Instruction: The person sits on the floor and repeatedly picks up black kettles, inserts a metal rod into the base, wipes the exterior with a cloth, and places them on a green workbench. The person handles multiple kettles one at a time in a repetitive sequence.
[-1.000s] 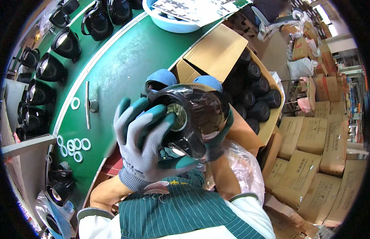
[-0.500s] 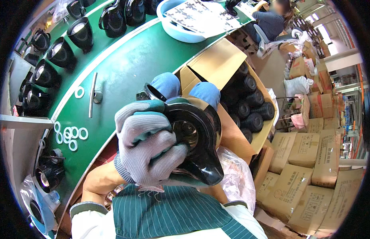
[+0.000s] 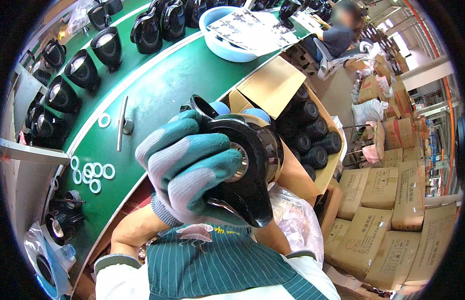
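In front of my chest is a glossy black jug (image 3: 250, 195), tilted so that its open mouth faces up and its pointed spout is toward me. My left hand (image 3: 190, 167), in a grey and teal glove, is closed over the jug's top, with fingertips at the metal-lined mouth. A black handle (image 3: 203, 106) sticks out on the far side. My right forearm (image 3: 272, 236) reaches up behind the jug, which hides the right hand and its fingers.
Several white rings (image 3: 95, 170) and a metal T-shaped tool (image 3: 123, 125) lie on the green table (image 3: 165, 85). Black jugs (image 3: 82, 70) line its far side, near a blue basin (image 3: 215, 42). An open carton (image 3: 328, 167) holds black cylinders. Another person (image 3: 337, 40) sits beyond; stacked cartons (image 3: 367, 230) stand right.
My left hand has turned over the jug's mouth, its fingers now straighter and showing more teal. The jug has tilted slightly, and the whole view has shifted a little.
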A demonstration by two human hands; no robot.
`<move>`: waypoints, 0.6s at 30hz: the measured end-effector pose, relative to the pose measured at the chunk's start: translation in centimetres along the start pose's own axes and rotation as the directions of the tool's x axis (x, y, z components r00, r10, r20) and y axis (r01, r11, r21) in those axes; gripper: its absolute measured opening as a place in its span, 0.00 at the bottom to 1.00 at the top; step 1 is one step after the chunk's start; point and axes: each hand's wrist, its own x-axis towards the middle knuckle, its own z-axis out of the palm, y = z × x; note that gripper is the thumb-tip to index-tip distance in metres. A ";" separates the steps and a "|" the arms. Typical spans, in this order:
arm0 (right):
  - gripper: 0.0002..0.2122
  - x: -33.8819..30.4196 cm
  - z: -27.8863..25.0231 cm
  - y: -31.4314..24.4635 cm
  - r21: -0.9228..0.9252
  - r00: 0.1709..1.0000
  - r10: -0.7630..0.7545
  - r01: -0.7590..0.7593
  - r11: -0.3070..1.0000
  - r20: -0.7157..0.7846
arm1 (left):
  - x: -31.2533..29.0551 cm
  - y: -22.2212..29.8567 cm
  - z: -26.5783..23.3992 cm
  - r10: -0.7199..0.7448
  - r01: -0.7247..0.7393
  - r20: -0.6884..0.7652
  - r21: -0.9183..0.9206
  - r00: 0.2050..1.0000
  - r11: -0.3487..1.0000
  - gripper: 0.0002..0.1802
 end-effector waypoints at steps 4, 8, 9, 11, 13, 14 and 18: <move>0.34 0.3 0.2 0.8 0.082 0.997 0.040 -0.035 0.996 -0.060 | -0.4 0.6 -0.4 -0.240 0.233 0.117 0.068 0.964 0.970 0.35; 0.35 0.9 -0.1 0.5 0.071 0.995 0.025 -0.019 0.997 -0.092 | -0.6 -0.3 0.0 -0.288 0.263 0.188 0.146 0.939 0.954 0.33; 0.35 1.1 -0.2 0.3 0.032 0.996 0.010 -0.007 0.999 -0.086 | -0.6 -0.6 0.3 -0.314 0.291 0.181 0.142 0.932 0.946 0.31; 0.39 1.1 -1.0 -0.5 -0.180 0.998 -0.058 0.052 0.982 -0.027 | -1.8 -2.6 1.0 -0.361 0.356 0.076 0.069 0.929 0.932 0.26; 0.44 1.1 -1.5 -0.7 -0.441 0.984 -0.173 0.177 0.880 0.048 | -4.2 -4.5 2.7 -0.487 0.476 -0.195 -0.105 0.851 0.873 0.20; 0.43 1.3 -1.9 -0.6 -0.555 0.962 -0.263 0.257 0.791 0.070 | -6.0 -5.6 2.7 -0.440 0.432 -0.168 -0.087 0.882 0.898 0.20; 0.42 2.3 -2.8 0.7 -0.859 0.838 -0.472 0.434 0.272 0.274 | -9.3 -5.8 2.8 -0.669 0.644 -0.165 -0.183 0.725 0.743 0.28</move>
